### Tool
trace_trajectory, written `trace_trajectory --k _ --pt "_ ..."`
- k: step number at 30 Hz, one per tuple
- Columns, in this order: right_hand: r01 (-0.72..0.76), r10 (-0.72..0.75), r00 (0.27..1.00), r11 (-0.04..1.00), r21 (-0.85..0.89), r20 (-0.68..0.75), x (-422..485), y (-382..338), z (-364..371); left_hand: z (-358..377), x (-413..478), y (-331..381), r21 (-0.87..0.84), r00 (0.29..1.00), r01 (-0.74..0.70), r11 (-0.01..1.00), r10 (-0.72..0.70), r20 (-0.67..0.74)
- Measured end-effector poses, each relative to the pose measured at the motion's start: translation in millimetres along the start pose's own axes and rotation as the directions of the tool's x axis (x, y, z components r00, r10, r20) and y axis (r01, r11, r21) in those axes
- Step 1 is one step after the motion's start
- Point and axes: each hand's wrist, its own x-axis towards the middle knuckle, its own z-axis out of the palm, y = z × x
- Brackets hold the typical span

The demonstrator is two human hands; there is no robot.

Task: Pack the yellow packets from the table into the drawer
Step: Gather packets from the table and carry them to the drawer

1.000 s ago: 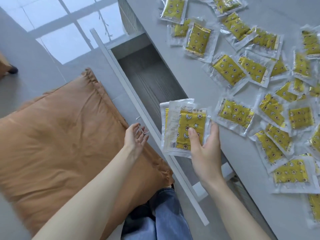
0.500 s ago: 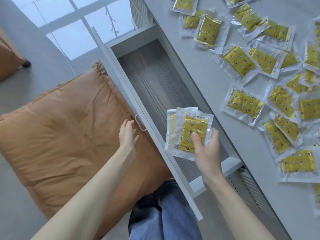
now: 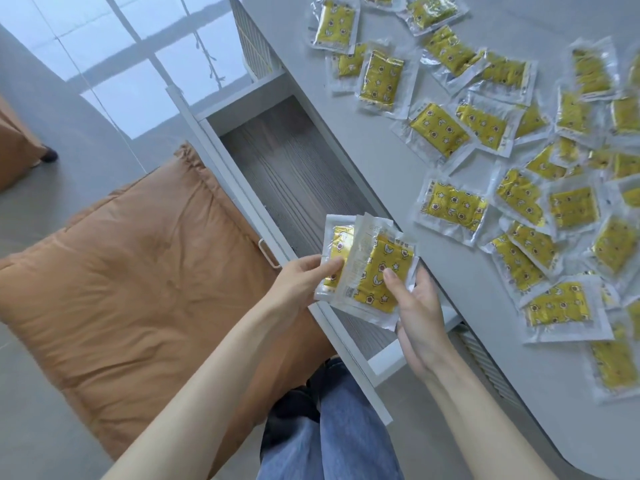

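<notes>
Both hands hold one small bundle of packets (image 3: 375, 271), yellow inside clear wrapping, and the packets are spread a little like a fan. The left hand (image 3: 298, 282) pinches the left edge of the bundle: its thumb (image 3: 332, 265) lies on top of the rear packet and the other fingers are curled under it, out of sight. The right hand (image 3: 419, 317) grips the right lower corner. Its thumb presses on the yellow face of the front packet, and its fingers (image 3: 423, 277) come up behind the right edge, so the bundle sits between thumb and fingers on each side.

The bundle is in the air, tilted, above the near end of the open drawer (image 3: 294, 174) and partly over the drawer's front rail. It does not touch the dark wooden bottom of the drawer. A small metal handle (image 3: 268, 254) sticks out from the drawer front, just beside the left hand.

To the right of the drawer is the grey table (image 3: 363, 150). Many more yellow packets (image 3: 452, 206) lie scattered flat on it, some overlapping each other, well apart from the hands.

Left of the drawer a brown cushion (image 3: 138, 271) lies on the floor. Below the forearms are the person's blue jeans (image 3: 349, 441).
</notes>
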Motion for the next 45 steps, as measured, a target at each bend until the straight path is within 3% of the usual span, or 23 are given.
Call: trace_trajectory --k 3,7,13,18,22,29,31,33,35,38,42,45 --pt "-0.039 0.04 0.998 0.999 0.032 -0.042 0 13 -5 -2 9 0 0.084 0.999 -0.046 0.995 0.047 -0.011" --pt "-0.154 0.161 0.977 0.986 0.057 -0.138 6 43 -11 1 32 2 0.327 0.988 -0.077 0.942 0.116 -0.1" --pt "-0.367 0.411 0.846 0.911 0.186 -0.34 45 88 -18 16 89 2 0.651 0.962 -0.008 0.759 0.183 -0.201" --pt "-0.344 0.486 0.743 0.867 0.359 -0.46 94 110 -27 31 136 -11 0.707 0.969 0.006 0.707 0.17 -0.178" --pt "-0.324 0.479 0.703 0.873 0.364 -0.525 115 121 -38 40 161 -20 0.725 0.961 0.007 0.689 0.194 -0.194" --pt "-0.335 0.236 0.669 0.942 -0.002 -0.705 111 125 -36 29 174 -35 0.841 0.91 -0.05 0.538 0.371 -0.183" --pt "-0.367 0.168 0.714 0.916 -0.159 -0.68 102 124 -35 25 170 -37 0.894 0.897 -0.072 0.443 0.42 -0.136" --pt "-0.32 0.067 0.81 0.883 -0.343 -0.582 88 124 -33 22 162 -38 0.948 0.895 -0.118 0.295 0.446 -0.027" --pt "-0.183 -0.084 0.918 0.776 -0.603 -0.387 75 125 -29 17 157 -38 0.976 0.889 -0.202 0.084 0.434 0.147" --pt "-0.004 -0.195 0.977 0.401 -0.916 -0.089 80 128 -32 8 158 -37 0.922 0.883 -0.306 -0.238 0.292 0.369" --pt "0.104 -0.147 0.985 0.071 -0.992 0.093 103 129 -41 2 167 -38 0.861 0.902 -0.325 -0.39 0.145 0.406" --pt "0.118 -0.129 0.984 -0.031 -0.993 0.121 110 133 -44 -2 177 -44 0.848 0.904 -0.323 -0.419 0.128 0.408"
